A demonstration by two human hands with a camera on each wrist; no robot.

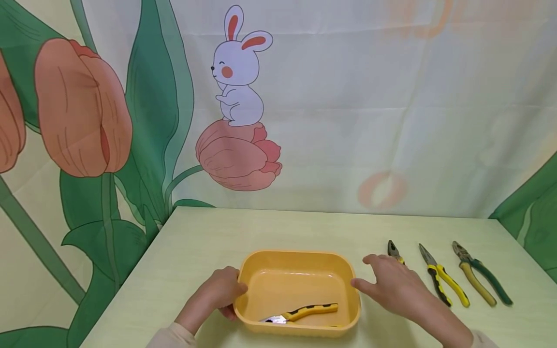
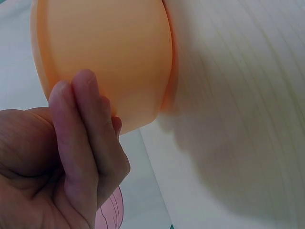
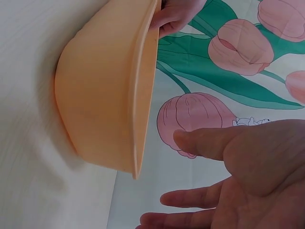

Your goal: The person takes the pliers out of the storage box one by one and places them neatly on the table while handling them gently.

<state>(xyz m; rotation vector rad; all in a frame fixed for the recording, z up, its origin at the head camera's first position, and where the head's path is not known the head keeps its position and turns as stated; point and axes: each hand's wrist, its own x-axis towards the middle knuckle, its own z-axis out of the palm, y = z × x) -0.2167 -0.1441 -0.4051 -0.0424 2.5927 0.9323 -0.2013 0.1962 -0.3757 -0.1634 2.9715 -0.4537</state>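
Note:
A yellow-orange plastic basin [image 1: 300,261] stands on the table in front of me. Inside it, along the near wall, lies a pair of pliers [image 1: 311,311] with yellow and black handles; the near rim hides part of it. My left hand [image 1: 219,291] grips the basin's left rim, the thumb over the edge and the fingers against the outer wall [image 2: 109,43]. Beside the right rim is my right hand [image 1: 393,285], its thumb and fingers spread and holding nothing. The right wrist view shows a gap between that hand [image 3: 257,171] and the basin [image 3: 100,90].
Right of the basin lie dark-jawed pliers [image 1: 393,248], partly behind my right hand, long-nose pliers [image 1: 431,261] with yellow and black handles, and pliers [image 1: 467,258] with green and tan handles. A printed cloth [image 1: 322,116] hangs behind the table [image 1: 209,237].

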